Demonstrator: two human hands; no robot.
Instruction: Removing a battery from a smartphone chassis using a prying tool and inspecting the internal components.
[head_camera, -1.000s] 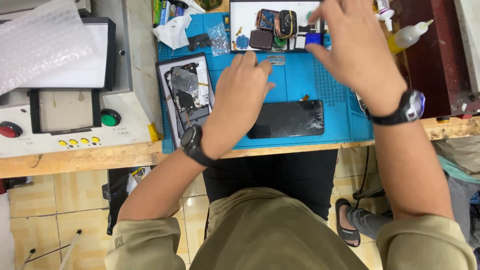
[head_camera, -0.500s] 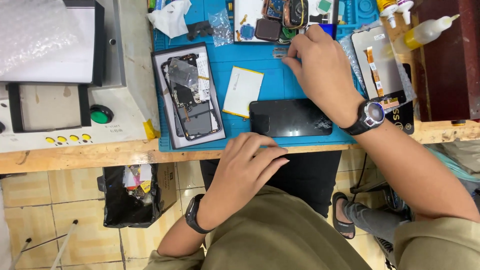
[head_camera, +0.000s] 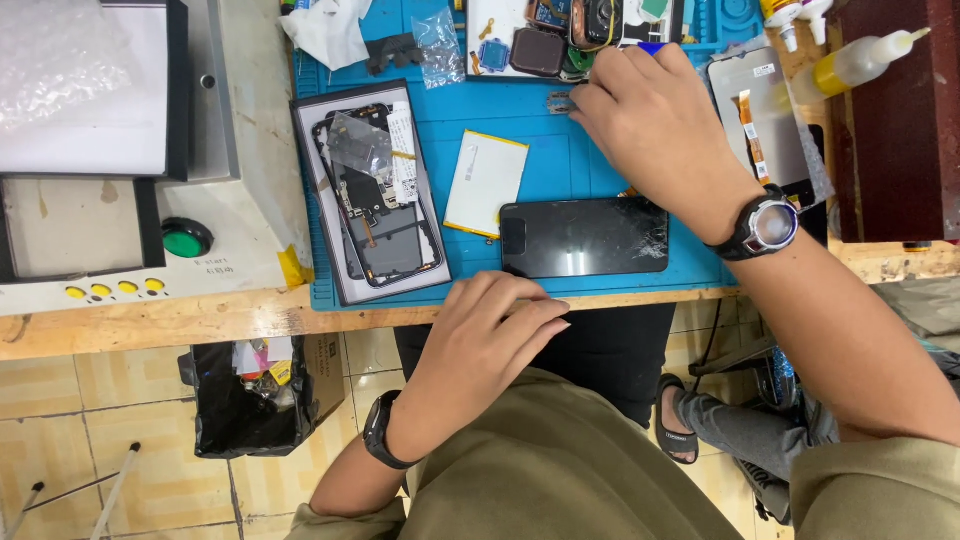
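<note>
A black phone (head_camera: 585, 237) with a cracked screen corner lies face up on the blue mat (head_camera: 530, 120). My left hand (head_camera: 490, 335) rests on the table's front edge just below that phone, fingers loosely bent and holding nothing. My right hand (head_camera: 650, 130) sits on the mat above the phone, its fingertips down beside a small metal part (head_camera: 558, 102); whether they pinch it is hidden. A white flat battery (head_camera: 485, 182) lies left of the phone. An opened phone body (head_camera: 375, 200) lies in a black-rimmed tray at the mat's left.
A white parts tray (head_camera: 500, 30) holds small components at the back. A loose screen with a flex cable (head_camera: 760, 120) and a squeeze bottle (head_camera: 850, 65) are at the right. A grey machine with a green button (head_camera: 186, 238) stands left. A bin (head_camera: 255, 395) is below.
My left hand came back off the mat to the table's front edge. My right hand dropped from the parts tray down onto the mat beside the small metal part.
</note>
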